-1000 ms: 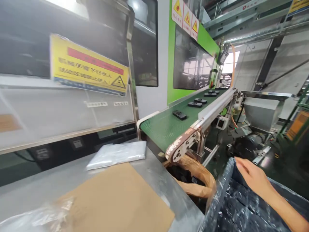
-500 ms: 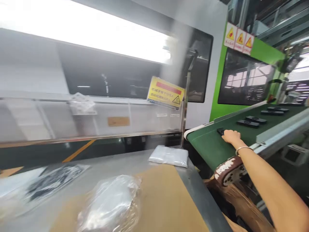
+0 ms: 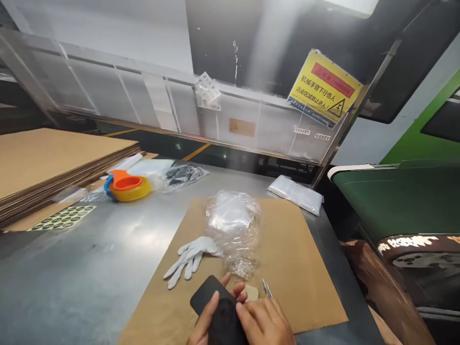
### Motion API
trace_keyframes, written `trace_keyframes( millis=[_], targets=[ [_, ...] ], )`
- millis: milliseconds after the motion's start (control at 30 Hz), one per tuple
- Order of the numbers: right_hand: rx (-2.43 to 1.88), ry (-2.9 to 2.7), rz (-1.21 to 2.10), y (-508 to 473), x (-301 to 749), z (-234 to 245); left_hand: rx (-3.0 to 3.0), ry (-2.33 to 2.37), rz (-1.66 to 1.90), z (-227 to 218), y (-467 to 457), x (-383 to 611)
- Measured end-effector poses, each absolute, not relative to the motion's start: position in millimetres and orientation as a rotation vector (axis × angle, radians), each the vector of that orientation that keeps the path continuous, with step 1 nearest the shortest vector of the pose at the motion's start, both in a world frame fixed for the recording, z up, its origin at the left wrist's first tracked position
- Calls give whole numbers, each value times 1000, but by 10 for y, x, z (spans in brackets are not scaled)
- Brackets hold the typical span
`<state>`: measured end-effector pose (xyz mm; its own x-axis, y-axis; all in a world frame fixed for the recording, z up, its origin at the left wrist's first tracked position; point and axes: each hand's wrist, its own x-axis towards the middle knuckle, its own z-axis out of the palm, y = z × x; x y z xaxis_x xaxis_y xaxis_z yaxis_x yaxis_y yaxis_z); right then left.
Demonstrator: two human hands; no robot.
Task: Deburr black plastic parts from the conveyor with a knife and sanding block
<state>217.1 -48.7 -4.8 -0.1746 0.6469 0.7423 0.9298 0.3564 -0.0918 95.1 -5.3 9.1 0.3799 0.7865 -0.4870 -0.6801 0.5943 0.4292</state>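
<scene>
Gripping a black part (image 3: pixel 223 314) above cardboard (image 3: pixel 302 278), the left hand (image 3: pixel 202 327) curls round it while the bent-fingered right hand (image 3: pixel 266 322) touches its edge, hold unclear.

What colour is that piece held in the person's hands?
The piece is black, showing best in the head view.

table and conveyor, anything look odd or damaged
A single white glove lies loose on the cardboard sheet, with no mate in view. The conveyor has ragged white patches on the brown guard at its near end, perhaps worn paint. The black part shows no clear damage.
</scene>
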Motion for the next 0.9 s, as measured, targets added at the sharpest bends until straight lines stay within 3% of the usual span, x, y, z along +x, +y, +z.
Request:
trace_keyframes(
  millis=[133, 267, 367, 467, 567, 667, 900],
  targets=[
    [-1511, -2015, -21, -353, 2091, -326, 213, 953, 1089, 164, 5, 687],
    [-1845, -2048, -187, -260, 2122, -625, 606, 1017, 1127, 59, -66, 456],
    [-1858, -2088, -157, -270, 2122, -692, 919, 965, 1073, -64, -136, 314],
    [-1706, -2117, 14, -348, 2088, -399, 1220, 926, 978, -116, -153, 201],
    [-1292, -2054, 235, -410, 1931, 97, 1510, 897, 921, -82, -126, 147],
    [-846, -2211, 152, -407, 1715, 446, 1706, 840, 879, -32, -117, 137],
    [-862, -2243, 280, -439, 1612, 384, 1739, 774, 879, -92, -241, 100]
  ],
)
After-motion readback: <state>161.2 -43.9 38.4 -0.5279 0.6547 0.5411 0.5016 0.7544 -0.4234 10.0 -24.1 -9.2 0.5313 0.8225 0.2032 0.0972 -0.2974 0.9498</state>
